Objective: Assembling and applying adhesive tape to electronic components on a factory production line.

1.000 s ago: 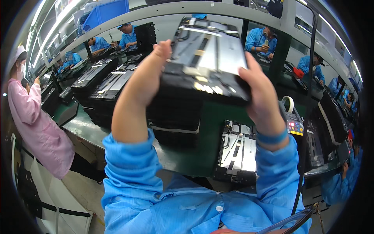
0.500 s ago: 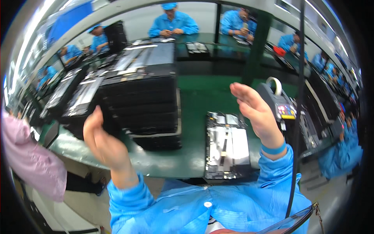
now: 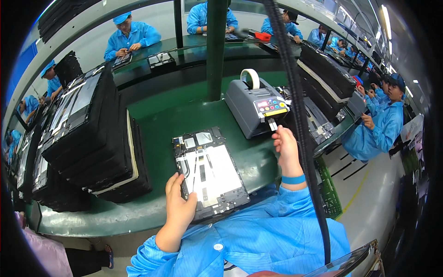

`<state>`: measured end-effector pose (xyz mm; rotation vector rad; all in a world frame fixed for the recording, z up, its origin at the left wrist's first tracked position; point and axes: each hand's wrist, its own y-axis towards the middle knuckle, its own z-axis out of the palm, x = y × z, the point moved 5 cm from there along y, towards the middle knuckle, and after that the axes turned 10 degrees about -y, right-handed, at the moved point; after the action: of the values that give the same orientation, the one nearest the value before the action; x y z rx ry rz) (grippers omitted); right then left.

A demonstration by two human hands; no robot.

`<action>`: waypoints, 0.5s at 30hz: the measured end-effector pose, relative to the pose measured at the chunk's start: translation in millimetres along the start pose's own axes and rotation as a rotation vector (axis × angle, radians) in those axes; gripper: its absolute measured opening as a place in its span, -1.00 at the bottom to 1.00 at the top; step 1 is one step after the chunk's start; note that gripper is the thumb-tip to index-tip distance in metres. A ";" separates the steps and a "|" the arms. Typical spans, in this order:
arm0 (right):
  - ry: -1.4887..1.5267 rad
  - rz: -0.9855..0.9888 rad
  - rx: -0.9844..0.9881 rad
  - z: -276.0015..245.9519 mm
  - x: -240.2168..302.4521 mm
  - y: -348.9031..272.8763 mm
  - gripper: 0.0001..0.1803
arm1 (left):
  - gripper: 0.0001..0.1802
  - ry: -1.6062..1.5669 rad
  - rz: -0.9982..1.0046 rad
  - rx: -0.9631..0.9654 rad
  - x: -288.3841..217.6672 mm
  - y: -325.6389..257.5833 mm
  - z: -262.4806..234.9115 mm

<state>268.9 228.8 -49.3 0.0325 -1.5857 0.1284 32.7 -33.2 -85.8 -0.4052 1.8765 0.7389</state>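
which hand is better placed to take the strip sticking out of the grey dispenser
Probably the right hand: its fingertips are at the strip, while the left hand touches the open device, farther from the grey dispenser.

**Opened device and grey tape dispenser**

The flat device lies slightly askew just below the frame's centre, silvery panels exposed within a black border. To its upper right, the dispenser stands upright, pale roll on top, light strip at its front.

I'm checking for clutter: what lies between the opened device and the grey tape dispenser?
Only green tabletop lies between the opened device and the grey tape dispenser, in the head view.
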 end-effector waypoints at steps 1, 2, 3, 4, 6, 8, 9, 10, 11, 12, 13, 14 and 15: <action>0.045 0.054 0.040 -0.6 -10.7 11.9 -0.66 | -0.38 0.000 0.002 0.004 -7.8 -1.7 1.6; 0.086 0.099 0.121 -0.3 -11.4 15.2 -0.68 | -0.38 0.001 -0.025 0.040 -17.9 -4.7 3.7; 0.124 0.147 0.209 2.5 -12.8 17.6 -0.69 | -0.38 0.003 -0.058 0.070 -24.4 -7.1 6.0; 0.123 0.151 0.215 3.7 -13.1 20.5 -0.69 | -0.40 -0.002 -0.042 0.064 -25.8 -8.3 6.7; 0.229 0.069 0.310 13.0 -10.9 23.9 -0.71 | -0.40 -0.017 -0.028 0.061 -27.3 -7.4 2.8; 0.213 -0.004 0.226 10.2 -6.0 20.4 -0.75 | -0.47 0.016 0.058 0.029 -43.1 -5.0 -2.6; 0.160 -0.070 0.207 9.9 -4.3 16.3 -0.76 | -0.47 0.026 0.043 0.012 -49.1 -6.1 -8.7; 0.092 -0.129 0.204 10.7 4.2 1.6 -0.76 | -0.51 0.030 0.125 0.015 -56.7 -6.0 -13.0; 0.039 -0.203 0.256 13.9 6.1 -11.8 -0.78 | -0.55 0.035 0.209 0.020 -64.4 -5.4 -17.0; 0.000 -0.268 0.380 23.2 12.1 -33.2 -0.76 | -0.62 -0.002 0.267 0.046 -73.4 -4.9 -19.0; -0.038 -0.334 0.498 34.6 17.4 -57.7 -0.75 | -0.62 0.006 0.254 0.036 -74.2 -4.6 -19.6; -0.120 -0.375 0.648 49.4 14.1 -83.6 -0.75 | -0.61 -0.142 0.156 0.146 -71.8 -6.0 -13.9; -0.196 -0.418 0.807 65.8 11.7 -105.9 -0.75 | -0.61 -0.287 0.056 0.245 -69.7 -9.1 -7.1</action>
<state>214.0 117.6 -32.0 1.0215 -1.5928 0.4383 61.6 -48.5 -23.1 -0.0852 1.6852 0.5621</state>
